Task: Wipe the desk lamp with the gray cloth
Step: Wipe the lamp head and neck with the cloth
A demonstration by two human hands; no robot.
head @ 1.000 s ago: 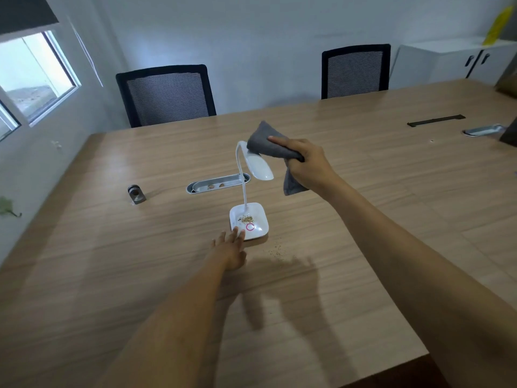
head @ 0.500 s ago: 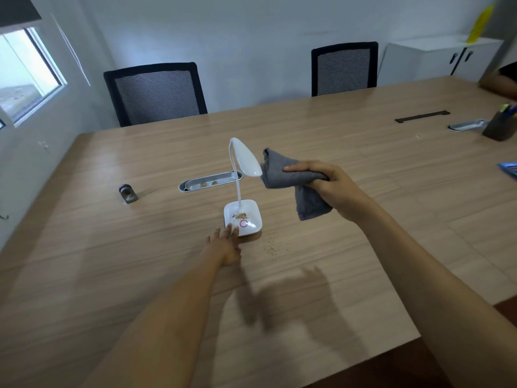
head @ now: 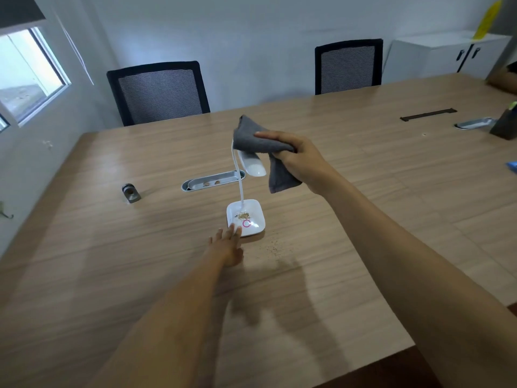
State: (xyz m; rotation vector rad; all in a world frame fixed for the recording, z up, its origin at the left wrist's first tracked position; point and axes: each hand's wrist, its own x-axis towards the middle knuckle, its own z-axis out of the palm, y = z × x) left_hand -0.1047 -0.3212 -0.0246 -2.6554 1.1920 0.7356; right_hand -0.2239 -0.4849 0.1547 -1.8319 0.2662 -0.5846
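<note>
A small white desk lamp (head: pixel 246 217) stands mid-table, with a thin curved neck and an oval head (head: pixel 253 165). Brown crumbs and a pink ring mark lie on its square base. My right hand (head: pixel 300 161) is shut on the gray cloth (head: pixel 260 142), which is draped over the top of the lamp head; a loose end hangs down to the right. My left hand (head: pixel 228 246) lies flat on the table with its fingertips touching the near-left corner of the base.
The wooden table (head: pixel 140 261) carries a metal cable tray (head: pixel 212 182), a small metal cylinder (head: pixel 130 193) at left, scattered crumbs (head: pixel 272 249) near the base, and a dark pen holder (head: pixel 506 126) at far right. Two black chairs (head: pixel 159 92) stand behind.
My right hand has carried the cloth from beside the lamp head back up onto its top. The left hand has stayed at the base.
</note>
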